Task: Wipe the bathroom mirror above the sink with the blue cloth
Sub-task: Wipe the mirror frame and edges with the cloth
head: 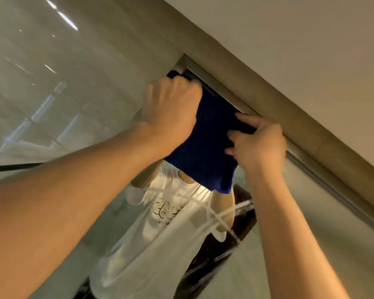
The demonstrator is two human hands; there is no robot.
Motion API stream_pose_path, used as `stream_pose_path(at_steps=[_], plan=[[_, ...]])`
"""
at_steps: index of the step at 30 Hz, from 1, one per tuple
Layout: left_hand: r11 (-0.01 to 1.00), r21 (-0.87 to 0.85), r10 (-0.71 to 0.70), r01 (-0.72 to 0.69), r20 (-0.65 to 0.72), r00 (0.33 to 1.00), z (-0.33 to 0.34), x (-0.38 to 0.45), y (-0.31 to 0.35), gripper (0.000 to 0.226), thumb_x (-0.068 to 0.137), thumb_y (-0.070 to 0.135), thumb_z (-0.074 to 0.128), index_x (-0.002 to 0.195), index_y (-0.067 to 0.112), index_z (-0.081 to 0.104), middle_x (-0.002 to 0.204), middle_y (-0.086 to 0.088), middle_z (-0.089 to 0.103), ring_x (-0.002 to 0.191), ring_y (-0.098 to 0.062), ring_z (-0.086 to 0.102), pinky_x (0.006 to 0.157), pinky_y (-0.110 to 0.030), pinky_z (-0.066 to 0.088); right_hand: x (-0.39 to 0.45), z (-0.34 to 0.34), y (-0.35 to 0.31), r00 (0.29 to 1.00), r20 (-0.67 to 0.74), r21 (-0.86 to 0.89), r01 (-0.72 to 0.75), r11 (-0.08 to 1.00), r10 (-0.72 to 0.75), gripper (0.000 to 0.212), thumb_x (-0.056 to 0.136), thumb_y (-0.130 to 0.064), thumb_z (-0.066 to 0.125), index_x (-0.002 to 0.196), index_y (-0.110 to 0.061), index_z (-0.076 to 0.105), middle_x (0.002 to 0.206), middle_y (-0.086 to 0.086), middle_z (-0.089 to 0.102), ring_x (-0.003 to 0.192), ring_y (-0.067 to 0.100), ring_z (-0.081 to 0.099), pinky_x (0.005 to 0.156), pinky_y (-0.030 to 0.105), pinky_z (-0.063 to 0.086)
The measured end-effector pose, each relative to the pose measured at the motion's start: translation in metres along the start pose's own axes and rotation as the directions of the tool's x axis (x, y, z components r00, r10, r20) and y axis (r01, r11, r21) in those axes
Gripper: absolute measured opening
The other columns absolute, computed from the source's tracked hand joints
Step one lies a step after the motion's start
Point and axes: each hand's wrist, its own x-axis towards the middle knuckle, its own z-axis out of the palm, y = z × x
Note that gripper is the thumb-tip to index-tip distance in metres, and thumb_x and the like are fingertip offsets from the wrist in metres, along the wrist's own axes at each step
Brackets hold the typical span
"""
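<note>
Mirror (268, 244) is being wiped at its top edge, just under the beige frame (268, 108). Blue cloth (205, 147) is held flat against the glass, upper corner pushed into the frame line, likely so the edge strip gets cleaned. Left hand (171, 113) is curled over the cloth's upper left side, pressing it on. Right hand (259, 145) pinches the cloth's right edge with bent fingers, probably to keep it taut. A white shirt (160, 223) is reflected below.

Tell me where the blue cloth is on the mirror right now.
In the head view the blue cloth sits centre frame, against the mirror at its top edge, just under the frame, between the left hand and right hand.
</note>
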Motion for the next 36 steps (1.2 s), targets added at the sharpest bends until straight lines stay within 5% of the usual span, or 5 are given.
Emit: stream_pose_path(at_steps=[12,15,19,28,36], plan=[[0.909,-0.360,-0.208,0.209,0.040,0.977,0.009,-0.003,0.002,0.022,0.094,0.027,0.054,0.115,0.023,0.055,0.088,-0.001,0.056,0.073,-0.024,0.048,0.059,-0.033,0.029,-0.010,0.001,-0.033,0.822,0.338,0.923,-0.385,0.010,0.459,0.009,0.093,0.004,0.055,0.085,0.000,0.054,0.070,0.014,0.064,0.055,0.014,0.065,0.051,0.024,0.055],[0.954,-0.275,-0.126,0.122,0.004,0.992,0.013,0.003,0.002,0.024,0.093,0.023,0.056,0.117,0.024,0.059,0.099,-0.006,0.060,0.084,-0.032,0.058,0.061,-0.035,0.029,0.005,0.009,-0.036,0.872,0.188,0.942,-0.291,0.168,0.452,0.017,0.097,0.000,0.045,0.080,-0.003,0.050,0.056,0.009,0.061,0.047,0.014,0.063,0.051,0.026,0.057],[0.985,-0.172,-0.010,-0.009,-0.110,0.994,0.032,-0.012,-0.001,0.026,0.089,0.018,0.060,0.114,0.013,0.063,0.102,-0.017,0.057,0.086,-0.037,0.055,0.054,-0.035,0.034,0.000,0.047,-0.020,0.923,-0.385,0.400,0.191,0.896,-0.025,0.016,0.096,-0.005,0.048,0.112,-0.004,0.050,0.087,0.005,0.059,0.075,0.013,0.060,0.069,0.018,0.048],[0.963,-0.081,0.228,-0.257,-0.262,0.938,0.053,-0.020,-0.021,0.035,0.099,0.034,0.046,0.122,0.011,0.060,0.117,-0.017,0.058,0.094,-0.034,0.053,0.052,-0.031,0.035,0.019,0.088,0.027,0.544,-0.454,-0.484,0.515,0.708,-0.706,0.012,0.087,-0.005,0.055,0.095,0.002,0.062,0.096,0.021,0.058,0.083,0.028,0.040,0.074,0.034,0.032],[0.914,-0.242,0.265,-0.326,-0.251,0.931,0.056,-0.047,0.071,0.026,0.096,0.032,0.053,0.110,0.016,0.067,0.096,-0.011,0.060,0.078,-0.029,0.055,0.045,-0.029,0.029,0.012,0.022,0.099,0.595,-0.537,-0.435,0.412,0.801,-0.598,0.013,0.092,-0.008,0.055,0.095,0.005,0.057,0.098,0.026,0.052,0.087,0.039,0.051,0.068,0.041,0.040]])
